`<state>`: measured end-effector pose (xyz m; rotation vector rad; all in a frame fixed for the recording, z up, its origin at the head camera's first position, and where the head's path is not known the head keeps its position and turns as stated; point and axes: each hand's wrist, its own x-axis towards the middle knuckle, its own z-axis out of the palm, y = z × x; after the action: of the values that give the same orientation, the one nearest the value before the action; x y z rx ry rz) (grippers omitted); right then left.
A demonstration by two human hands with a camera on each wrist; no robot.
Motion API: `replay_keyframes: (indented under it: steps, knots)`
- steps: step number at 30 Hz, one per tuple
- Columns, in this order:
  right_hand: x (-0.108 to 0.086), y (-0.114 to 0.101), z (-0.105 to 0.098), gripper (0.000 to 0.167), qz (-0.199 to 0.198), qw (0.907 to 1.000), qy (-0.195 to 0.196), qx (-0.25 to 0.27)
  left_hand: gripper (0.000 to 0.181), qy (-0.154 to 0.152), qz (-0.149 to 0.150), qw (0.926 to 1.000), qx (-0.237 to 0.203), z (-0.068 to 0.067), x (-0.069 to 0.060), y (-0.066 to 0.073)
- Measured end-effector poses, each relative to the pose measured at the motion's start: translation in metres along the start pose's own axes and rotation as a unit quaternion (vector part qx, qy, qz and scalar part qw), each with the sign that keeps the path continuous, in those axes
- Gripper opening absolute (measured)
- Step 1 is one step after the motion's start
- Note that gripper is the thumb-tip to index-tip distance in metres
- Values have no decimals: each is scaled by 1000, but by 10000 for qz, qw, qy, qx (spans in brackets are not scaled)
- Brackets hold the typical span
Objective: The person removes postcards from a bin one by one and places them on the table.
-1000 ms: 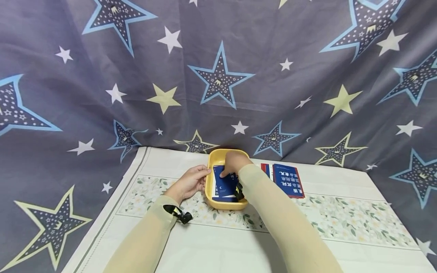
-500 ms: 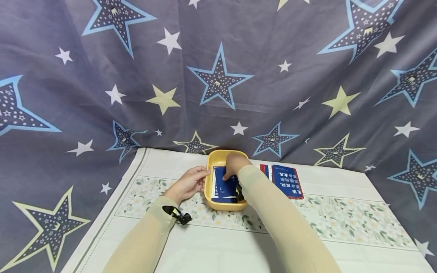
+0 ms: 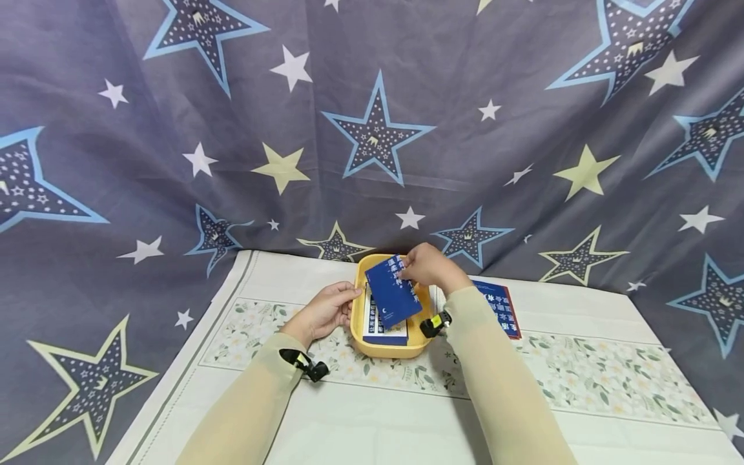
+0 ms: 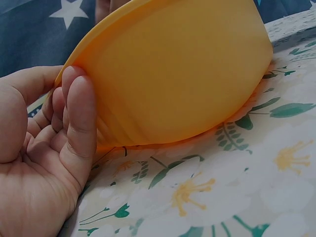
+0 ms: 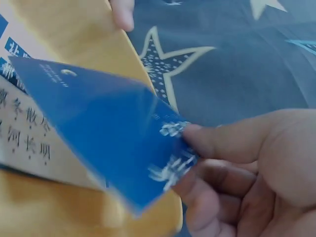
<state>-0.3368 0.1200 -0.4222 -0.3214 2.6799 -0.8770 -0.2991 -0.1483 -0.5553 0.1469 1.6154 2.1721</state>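
Behind the yellow bin (image 3: pixel 380 351), a grey-blue curtain (image 3: pixel 349 200) printed with stars is seen. The bin is carried by a bench (image 3: pixel 360 413) covered with a white cloth, along which a floral band is run under the bin. From the near side, pale sleeves (image 3: pixel 235 413) are extended toward the bin. The hands are held apart, on opposite sides of it: its left rim is gripped between the thumb and fingers of the left hand (image 3: pixel 325 312), while a blue card (image 3: pixel 394 294) is pinched near its far end by the right hand (image 3: pixel 430 268), over the bin's right side. That card is held tilted above the bin, and white characters are printed near the gripped end. Beneath it, inside the bin, printed cards (image 3: pixel 372 316) are laid, partly covered from view. To the bin's right, blue and red cards (image 3: pixel 501 302) are partly hidden by the right sleeve. Whether the held card is touched by those beneath cannot be told.
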Motion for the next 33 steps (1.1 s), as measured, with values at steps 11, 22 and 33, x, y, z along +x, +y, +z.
replay_keyframes:
  steps: [11, 22, 33]
  knots:
    - [-44, 66, -25, 52, -302, 9901, 749, 1145, 15, -12, -108, 9999, 66, 7, 1, -5]
    - [-81, 138, -60, 51, 242, 9756, 1338, 1725, 17, -52, -120, 9999, 79, 8, 0, -2]
    - [-85, 167, -71, 56, 763, 9808, 1254, 1282, 17, 95, -35, 9999, 97, 2, -3, 2]
